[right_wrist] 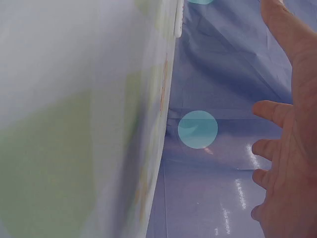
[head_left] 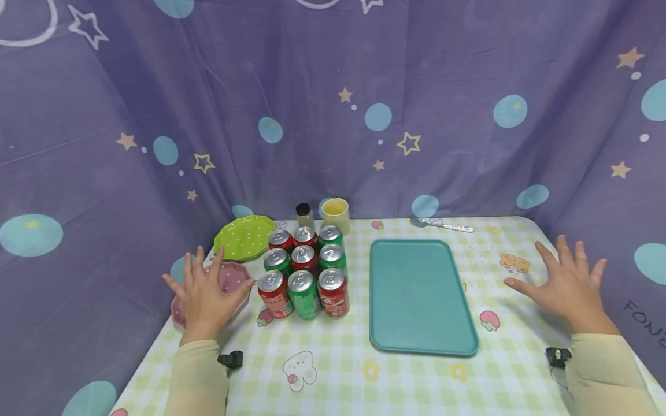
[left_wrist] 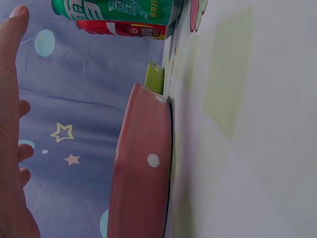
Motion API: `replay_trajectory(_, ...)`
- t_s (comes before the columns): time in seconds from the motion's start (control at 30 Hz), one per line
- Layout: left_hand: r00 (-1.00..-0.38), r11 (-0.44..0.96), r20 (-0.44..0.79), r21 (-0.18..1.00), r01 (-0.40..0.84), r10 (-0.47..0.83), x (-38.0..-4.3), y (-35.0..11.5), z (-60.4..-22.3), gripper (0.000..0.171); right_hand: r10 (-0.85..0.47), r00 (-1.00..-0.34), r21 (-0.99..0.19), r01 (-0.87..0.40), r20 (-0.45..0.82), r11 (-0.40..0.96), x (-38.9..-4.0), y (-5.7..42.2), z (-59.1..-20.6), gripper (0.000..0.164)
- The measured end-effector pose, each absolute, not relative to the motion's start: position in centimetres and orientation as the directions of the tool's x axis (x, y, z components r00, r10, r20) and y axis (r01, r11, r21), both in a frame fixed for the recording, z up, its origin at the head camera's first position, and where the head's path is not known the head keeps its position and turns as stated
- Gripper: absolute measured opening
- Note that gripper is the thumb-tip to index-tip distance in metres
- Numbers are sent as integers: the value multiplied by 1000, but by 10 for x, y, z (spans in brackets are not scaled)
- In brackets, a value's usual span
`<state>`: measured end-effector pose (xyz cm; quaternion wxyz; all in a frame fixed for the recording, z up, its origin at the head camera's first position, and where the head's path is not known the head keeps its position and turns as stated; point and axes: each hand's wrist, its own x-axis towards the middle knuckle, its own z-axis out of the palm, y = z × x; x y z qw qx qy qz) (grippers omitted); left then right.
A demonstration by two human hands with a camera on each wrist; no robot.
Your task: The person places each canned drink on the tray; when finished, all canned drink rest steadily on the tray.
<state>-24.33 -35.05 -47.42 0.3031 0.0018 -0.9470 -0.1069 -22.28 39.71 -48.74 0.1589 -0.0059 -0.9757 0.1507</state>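
My left hand is spread with nothing in it, above the pink polka-dot dish at the table's left side. In the left wrist view the dish's wall shows beside the hand. Just right of that hand stand several soda cans in rows, red ones and green ones mixed, all upright. Over the table's right side my right hand is spread too, holding nothing. Between the cans and that hand lies a flat teal tray.
A green polka-dot dish sits behind the pink one. Behind the cans stand a black-capped jar and a yellow mug. A spoon lies near the back edge. A purple curtain hangs behind the checkered table.
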Motion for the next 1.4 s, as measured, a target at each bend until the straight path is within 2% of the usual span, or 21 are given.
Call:
replay_trajectory(0.3, -838, 963, 540, 257, 75, -79, -243, -351, -476, 110, 46, -972, -377, -46, 232, 925, -222, 392, -485, 110)
replay_trajectory(0.5, -861, 944, 501, 317, 91, -85, -241, -348, -477, 103, -11, -976, -422, -104, 217, 901, -222, 390, -491, 100)
replay_trajectory(0.7, -876, 848, 477, 493, 194, -77, -237, -342, -482, 89, -76, -987, -522, -140, 143, 841, -218, 385, -493, 98)
replay_trajectory(1.03, -905, 644, 423, 706, 295, -50, -231, -333, -485, 81, -178, -984, -706, -116, -14, 699, -206, 365, -488, 98)
replay_trajectory(1.2, -918, 576, 395, 759, 304, -36, -224, -328, -483, 78, -239, -971, -735, -171, 13, 656, -202, 354, -492, 90)
replay_trajectory(1.4, -926, 519, 378, 793, 318, -11, -220, -321, -482, 65, -280, -960, -718, -215, 29, 663, -200, 344, -491, 85)
